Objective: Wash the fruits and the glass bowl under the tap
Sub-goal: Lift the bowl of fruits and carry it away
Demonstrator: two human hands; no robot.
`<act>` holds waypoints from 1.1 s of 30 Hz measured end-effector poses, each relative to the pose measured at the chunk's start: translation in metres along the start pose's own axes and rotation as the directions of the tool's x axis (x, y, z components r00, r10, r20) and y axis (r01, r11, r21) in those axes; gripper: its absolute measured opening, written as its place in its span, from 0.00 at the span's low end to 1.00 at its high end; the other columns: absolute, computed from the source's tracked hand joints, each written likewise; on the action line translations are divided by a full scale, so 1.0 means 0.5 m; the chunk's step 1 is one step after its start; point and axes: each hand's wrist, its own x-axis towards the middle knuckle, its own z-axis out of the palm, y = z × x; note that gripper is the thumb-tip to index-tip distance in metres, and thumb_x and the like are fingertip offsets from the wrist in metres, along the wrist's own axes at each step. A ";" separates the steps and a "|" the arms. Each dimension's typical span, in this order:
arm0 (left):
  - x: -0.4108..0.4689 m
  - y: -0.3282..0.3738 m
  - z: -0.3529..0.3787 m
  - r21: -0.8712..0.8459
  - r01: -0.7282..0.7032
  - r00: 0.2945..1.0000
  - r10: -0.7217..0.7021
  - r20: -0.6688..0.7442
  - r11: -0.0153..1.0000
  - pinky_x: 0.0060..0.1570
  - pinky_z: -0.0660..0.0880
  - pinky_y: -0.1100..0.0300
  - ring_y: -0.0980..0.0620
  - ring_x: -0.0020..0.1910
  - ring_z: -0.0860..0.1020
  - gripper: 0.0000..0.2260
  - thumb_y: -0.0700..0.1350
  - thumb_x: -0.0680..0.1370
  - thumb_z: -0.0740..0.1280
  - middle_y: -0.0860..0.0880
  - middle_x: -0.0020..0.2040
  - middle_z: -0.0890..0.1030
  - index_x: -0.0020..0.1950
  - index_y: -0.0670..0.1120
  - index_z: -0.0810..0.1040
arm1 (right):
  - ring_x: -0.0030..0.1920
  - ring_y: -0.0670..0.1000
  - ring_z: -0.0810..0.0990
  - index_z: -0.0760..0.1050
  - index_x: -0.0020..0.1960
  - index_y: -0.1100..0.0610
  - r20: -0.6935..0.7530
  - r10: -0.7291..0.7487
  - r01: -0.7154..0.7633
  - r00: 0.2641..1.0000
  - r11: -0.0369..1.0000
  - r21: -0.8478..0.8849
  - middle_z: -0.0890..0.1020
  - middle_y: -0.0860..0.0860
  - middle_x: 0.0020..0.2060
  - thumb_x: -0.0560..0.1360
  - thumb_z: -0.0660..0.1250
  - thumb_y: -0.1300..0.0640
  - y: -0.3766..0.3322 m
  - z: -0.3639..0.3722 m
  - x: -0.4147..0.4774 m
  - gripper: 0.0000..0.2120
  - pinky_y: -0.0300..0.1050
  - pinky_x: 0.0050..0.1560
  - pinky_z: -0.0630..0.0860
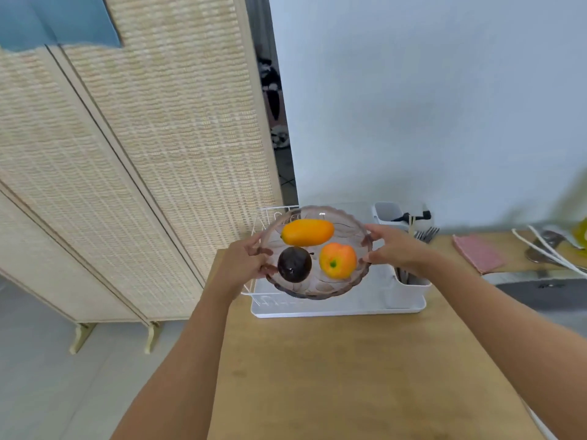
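Head, left hand (244, 262), right hand (396, 249) gripping bowl (320, 289)

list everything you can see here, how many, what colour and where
glass bowl: 1, clear pinkish, over the dish rack
oblong fruit: 1, orange-yellow, back of the bowl
round fruit: 1, dark purple, front left in the bowl
apple-like fruit: 1, orange and yellow, front right in the bowl
dish rack: 1, white, on the table
forks: several, silver, at the rack's right side
cloth: 1, pink, on the table at right
table: 1, light wood, foreground
folding screen: 1, beige woven, left
left hand: grips the bowl's left rim
right hand: grips the bowl's right rim
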 end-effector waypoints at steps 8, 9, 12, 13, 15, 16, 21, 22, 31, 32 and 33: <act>0.103 -0.005 0.001 -0.014 0.058 0.997 -0.058 0.045 0.998 0.33 0.80 0.62 0.48 0.31 0.83 0.27 0.26 0.77 0.63 0.44 0.44 0.82 0.70 0.50 0.72 | 0.48 0.54 0.77 0.77 0.62 0.63 -0.001 0.112 -0.112 0.994 0.993 -0.032 0.77 0.58 0.49 0.71 0.70 0.74 -0.004 -0.014 0.118 0.21 0.52 0.56 0.81; 0.114 -0.006 0.001 -0.019 0.062 0.997 -0.061 0.052 0.998 0.33 0.81 0.61 0.47 0.30 0.83 0.27 0.25 0.77 0.63 0.44 0.43 0.82 0.72 0.48 0.71 | 0.49 0.55 0.77 0.77 0.62 0.63 -0.005 0.122 -0.122 0.993 0.992 -0.032 0.77 0.58 0.49 0.70 0.70 0.74 -0.002 -0.012 0.126 0.22 0.55 0.59 0.80; 0.148 -0.011 0.003 -0.025 0.075 0.996 -0.073 0.056 0.997 0.35 0.82 0.58 0.46 0.31 0.84 0.27 0.25 0.76 0.64 0.43 0.44 0.83 0.73 0.42 0.71 | 0.50 0.56 0.77 0.78 0.62 0.60 -0.021 0.141 -0.142 0.990 0.989 -0.035 0.77 0.56 0.47 0.70 0.69 0.74 0.006 -0.012 0.149 0.23 0.56 0.60 0.80; 0.155 -0.011 0.004 -0.023 0.076 0.996 -0.075 0.056 0.997 0.35 0.82 0.58 0.46 0.31 0.84 0.27 0.25 0.76 0.64 0.43 0.44 0.83 0.73 0.42 0.72 | 0.50 0.55 0.77 0.78 0.62 0.60 -0.023 0.139 -0.139 0.990 0.990 -0.037 0.77 0.55 0.47 0.70 0.69 0.74 0.010 -0.013 0.154 0.23 0.55 0.58 0.80; 0.168 -0.013 0.005 -0.023 0.081 0.995 -0.079 0.058 0.996 0.35 0.82 0.59 0.48 0.32 0.85 0.27 0.26 0.76 0.65 0.43 0.44 0.83 0.73 0.43 0.72 | 0.50 0.55 0.77 0.77 0.61 0.59 -0.023 0.138 -0.139 0.990 0.989 -0.045 0.77 0.56 0.48 0.70 0.69 0.74 0.010 -0.015 0.166 0.22 0.47 0.52 0.81; 0.173 -0.016 0.004 -0.026 0.083 0.995 -0.081 0.059 0.996 0.35 0.82 0.58 0.47 0.32 0.85 0.27 0.26 0.76 0.65 0.43 0.45 0.83 0.73 0.44 0.71 | 0.49 0.54 0.77 0.77 0.62 0.60 -0.019 0.140 -0.141 0.990 0.988 -0.056 0.77 0.56 0.49 0.70 0.70 0.74 0.009 -0.015 0.172 0.22 0.44 0.49 0.80; 0.198 -0.029 0.007 -0.050 0.087 0.994 -0.084 0.063 0.995 0.35 0.82 0.58 0.41 0.36 0.84 0.27 0.26 0.76 0.65 0.41 0.47 0.83 0.72 0.46 0.72 | 0.46 0.52 0.76 0.77 0.63 0.59 -0.010 0.153 -0.153 0.988 0.987 -0.057 0.77 0.53 0.44 0.70 0.69 0.74 0.014 -0.020 0.197 0.24 0.43 0.46 0.78; 0.199 -0.029 0.009 -0.048 0.081 0.995 -0.078 0.066 0.996 0.35 0.81 0.59 0.43 0.35 0.84 0.27 0.26 0.76 0.65 0.41 0.47 0.83 0.71 0.48 0.72 | 0.45 0.51 0.76 0.77 0.63 0.60 -0.012 0.160 -0.160 0.987 0.985 -0.061 0.77 0.53 0.45 0.70 0.70 0.74 0.014 -0.021 0.199 0.24 0.43 0.45 0.78; 0.220 -0.039 0.021 -0.047 0.087 0.993 -0.082 0.091 0.995 0.45 0.83 0.51 0.39 0.41 0.84 0.23 0.26 0.76 0.64 0.42 0.46 0.83 0.63 0.51 0.77 | 0.47 0.54 0.77 0.77 0.61 0.63 -0.025 0.170 -0.171 0.985 0.982 -0.085 0.78 0.58 0.48 0.70 0.68 0.74 0.031 -0.023 0.218 0.20 0.51 0.54 0.81; 0.223 -0.040 0.021 -0.048 0.092 0.993 -0.088 0.081 0.995 0.46 0.83 0.49 0.39 0.41 0.84 0.24 0.26 0.76 0.65 0.42 0.46 0.83 0.65 0.49 0.77 | 0.46 0.54 0.77 0.77 0.61 0.63 -0.029 0.178 -0.180 0.984 0.979 -0.092 0.78 0.58 0.48 0.70 0.68 0.74 0.027 -0.023 0.216 0.20 0.51 0.53 0.81; 0.228 -0.044 0.020 -0.059 0.092 0.993 -0.088 0.077 0.994 0.47 0.83 0.48 0.39 0.41 0.84 0.25 0.26 0.75 0.65 0.41 0.47 0.84 0.68 0.47 0.77 | 0.45 0.53 0.77 0.77 0.61 0.63 -0.032 0.178 -0.180 0.983 0.981 -0.078 0.77 0.58 0.47 0.70 0.69 0.74 0.033 -0.024 0.223 0.21 0.50 0.51 0.81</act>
